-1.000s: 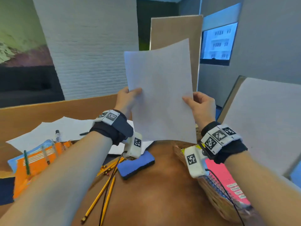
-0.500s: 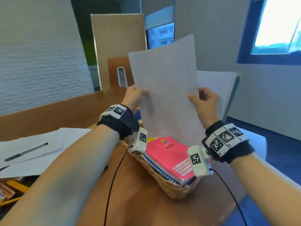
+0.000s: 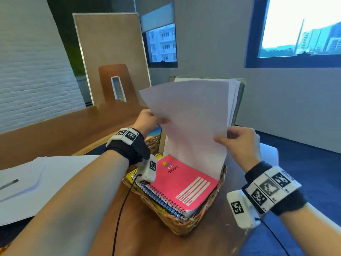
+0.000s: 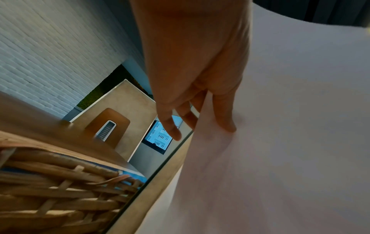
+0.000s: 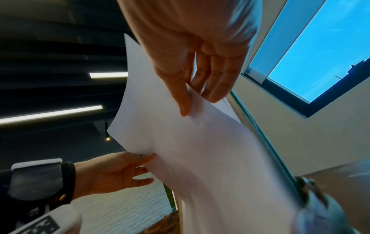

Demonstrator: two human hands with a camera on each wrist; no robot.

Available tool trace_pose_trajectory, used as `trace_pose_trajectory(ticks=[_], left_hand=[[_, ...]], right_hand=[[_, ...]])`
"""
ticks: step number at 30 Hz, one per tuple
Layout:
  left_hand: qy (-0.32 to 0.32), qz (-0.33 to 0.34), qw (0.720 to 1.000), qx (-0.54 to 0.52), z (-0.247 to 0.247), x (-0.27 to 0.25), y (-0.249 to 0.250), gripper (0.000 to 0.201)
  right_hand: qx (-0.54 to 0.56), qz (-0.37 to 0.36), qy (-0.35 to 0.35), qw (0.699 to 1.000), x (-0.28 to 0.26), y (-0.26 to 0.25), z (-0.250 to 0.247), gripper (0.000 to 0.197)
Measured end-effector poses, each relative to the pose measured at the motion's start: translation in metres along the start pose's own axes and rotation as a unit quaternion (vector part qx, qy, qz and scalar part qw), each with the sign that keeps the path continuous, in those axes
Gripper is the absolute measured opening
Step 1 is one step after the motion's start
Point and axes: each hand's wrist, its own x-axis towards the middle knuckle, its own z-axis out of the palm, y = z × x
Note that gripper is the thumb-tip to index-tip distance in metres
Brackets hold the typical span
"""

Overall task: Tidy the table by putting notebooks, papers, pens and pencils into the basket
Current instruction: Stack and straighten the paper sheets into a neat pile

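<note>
Matt white paper sheet (image 3: 186, 122), woven wicker basket (image 3: 177, 221), smooth wooden table (image 3: 147, 237).

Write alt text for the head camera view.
Both hands, left hand and right hand, pinch the side edges of a white paper sheet, its lower edge inside a woven wicker basket behind a pink spiral notebook. The basket stands on a brown wooden table.

Lighting: daylight from bright, washed-out windows (image 3: 300, 28) at far right; ceiling strip lights (image 5: 50, 113) in right wrist view. Interior dim, bluish. Edges bowed by wide lens. Motion blur on paper (image 5: 230, 174) and basket (image 4: 50, 190).
</note>
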Motion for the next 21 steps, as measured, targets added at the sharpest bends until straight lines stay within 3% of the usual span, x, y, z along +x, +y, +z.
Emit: trace_pose_trajectory(ticks=[5,11,17,21], left_hand=[[-0.007,-0.027,0.999,0.035,0.001,0.009,-0.017,0.033],[-0.017,0.009,1.000,-0.004,-0.001,0.015,0.000,0.035],[-0.063,-0.006,0.996,0.066,0.002,0.019,-0.008,0.036],[-0.054,-0.012,0.997,0.059,0.006,0.022,-0.013,0.035]], right_hand=[[0.001,0.005,-0.020,1.000,0.001,0.007,0.005,0.010],[-0.023,-0.003,0.007,1.000,0.020,0.003,0.006,0.013],[-0.056,0.007,-0.016,0.998,0.023,0.009,0.007,0.019],[-0.097,0.008,-0.021,0.995,0.021,0.016,0.006,0.014]])
